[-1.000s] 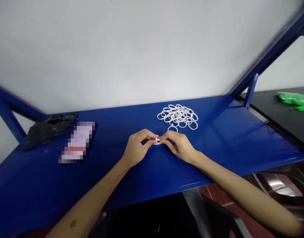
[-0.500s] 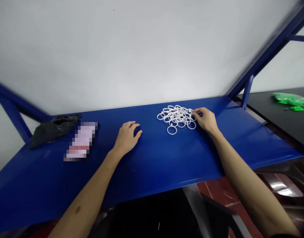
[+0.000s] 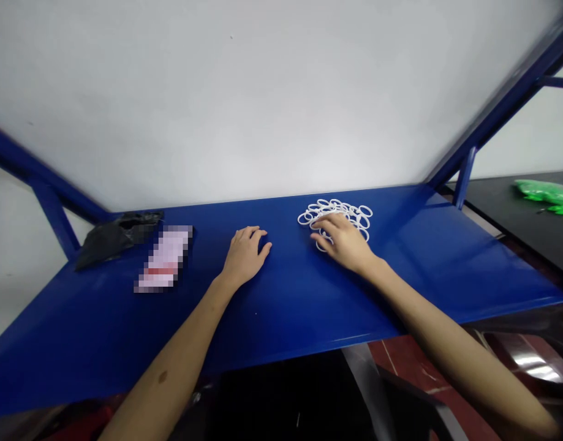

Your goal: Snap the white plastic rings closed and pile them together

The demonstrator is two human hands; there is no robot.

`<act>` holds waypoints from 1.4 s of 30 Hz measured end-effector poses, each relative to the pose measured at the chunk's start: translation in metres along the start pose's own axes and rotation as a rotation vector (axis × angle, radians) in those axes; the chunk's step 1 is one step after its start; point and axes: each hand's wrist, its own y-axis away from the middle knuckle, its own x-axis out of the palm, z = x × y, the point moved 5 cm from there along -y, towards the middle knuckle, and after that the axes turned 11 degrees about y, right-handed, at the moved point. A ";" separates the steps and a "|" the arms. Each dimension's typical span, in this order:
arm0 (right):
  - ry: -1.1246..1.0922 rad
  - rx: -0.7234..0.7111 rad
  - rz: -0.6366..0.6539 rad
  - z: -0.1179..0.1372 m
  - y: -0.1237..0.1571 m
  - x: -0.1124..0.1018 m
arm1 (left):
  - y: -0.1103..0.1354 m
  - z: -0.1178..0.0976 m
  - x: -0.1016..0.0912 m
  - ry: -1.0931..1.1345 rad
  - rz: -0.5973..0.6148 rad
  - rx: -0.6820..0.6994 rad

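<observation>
A loose pile of thin white rings (image 3: 365,212), like curtain rings with small knobs, lies on the blue table (image 3: 281,312) towards the back. My right hand (image 3: 343,242) is over the front of the pile, thumb and fingers apart, hiding part of it. I see nothing held in it; whether its fingertips touch the rings is unclear. To the left, my left hand (image 3: 245,254) rests on the tabletop with its fingers loosely spread and nothing in it.
On the left of the table lie a black plastic bag (image 3: 104,242) and a blurred-out pinkish rectangular item (image 3: 165,257). Blue slanted frame bars (image 3: 502,104) rise at both sides before a white wall (image 3: 272,110). A green bag (image 3: 547,193) sits on a dark table at right.
My right hand has moved left from the pile's right edge to over its front, and its pinched fingers have spread. My left hand stays on the table. The view has shifted slightly.
</observation>
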 end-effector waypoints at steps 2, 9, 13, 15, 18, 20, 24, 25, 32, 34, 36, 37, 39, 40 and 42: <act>-0.047 -0.124 0.102 0.034 -0.004 0.010 | 0.000 -0.001 0.000 -0.009 0.011 0.012; -0.101 -0.228 0.206 0.078 0.004 0.022 | 0.001 -0.001 0.004 -0.049 0.040 0.022; -0.172 -0.163 0.220 0.070 0.006 0.023 | 0.001 -0.002 0.007 -0.066 0.055 0.019; -0.201 -0.148 0.221 0.070 0.005 0.022 | 0.002 -0.003 0.007 -0.076 0.046 0.023; -0.231 -0.141 0.223 0.071 0.004 0.022 | 0.002 -0.003 0.006 -0.080 0.029 0.034; -0.235 -0.137 0.225 0.072 0.004 0.021 | 0.002 -0.002 0.006 -0.071 0.028 0.032; -0.234 -0.137 0.234 0.071 0.006 0.022 | 0.002 -0.001 0.008 -0.089 0.043 0.019; -0.232 -0.138 0.238 0.071 0.006 0.022 | 0.002 -0.001 0.008 -0.094 0.048 0.018; -0.220 -0.145 0.245 0.072 0.005 0.020 | 0.002 -0.003 0.006 -0.086 0.045 0.020; -0.219 -0.143 0.248 0.071 0.006 0.021 | 0.003 -0.003 0.007 -0.095 0.045 0.020; -0.219 -0.144 0.252 0.071 0.006 0.021 | 0.003 -0.002 0.007 -0.089 0.046 0.021; -0.218 -0.146 0.253 0.071 0.007 0.021 | 0.003 -0.002 0.008 -0.084 0.047 0.022; -0.211 -0.153 0.255 0.071 0.007 0.021 | 0.003 -0.002 0.008 -0.078 0.047 0.022; -0.205 -0.156 0.256 0.072 0.007 0.021 | 0.003 -0.002 0.007 -0.079 0.047 0.021; -0.193 -0.161 0.260 0.072 0.006 0.021 | 0.003 -0.003 0.007 -0.085 0.049 0.018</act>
